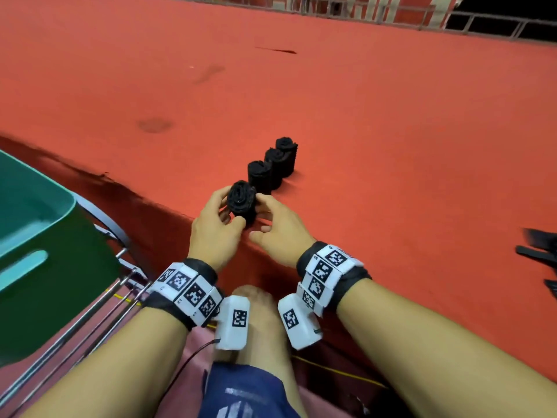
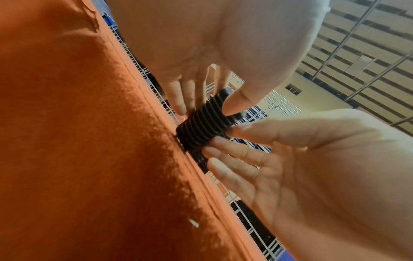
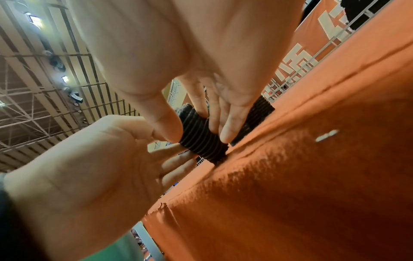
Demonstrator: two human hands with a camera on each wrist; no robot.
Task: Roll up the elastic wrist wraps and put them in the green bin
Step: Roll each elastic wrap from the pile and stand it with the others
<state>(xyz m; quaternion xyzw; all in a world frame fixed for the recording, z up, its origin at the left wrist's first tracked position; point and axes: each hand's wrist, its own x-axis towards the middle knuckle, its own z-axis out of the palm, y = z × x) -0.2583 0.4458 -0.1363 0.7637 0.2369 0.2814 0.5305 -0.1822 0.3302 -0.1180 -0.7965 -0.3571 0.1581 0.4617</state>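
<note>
While upright, rolled wrap between both hands

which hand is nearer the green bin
Left. The left hand grips the roll on the side toward the green bin; the right hand grips it on the far side.

Place: large indoor sports hall or arena
Floor covering: red-orange carpeted platform
Edge: metal railings behind the platform
Overhead: high truss roof with hanging lights
</note>
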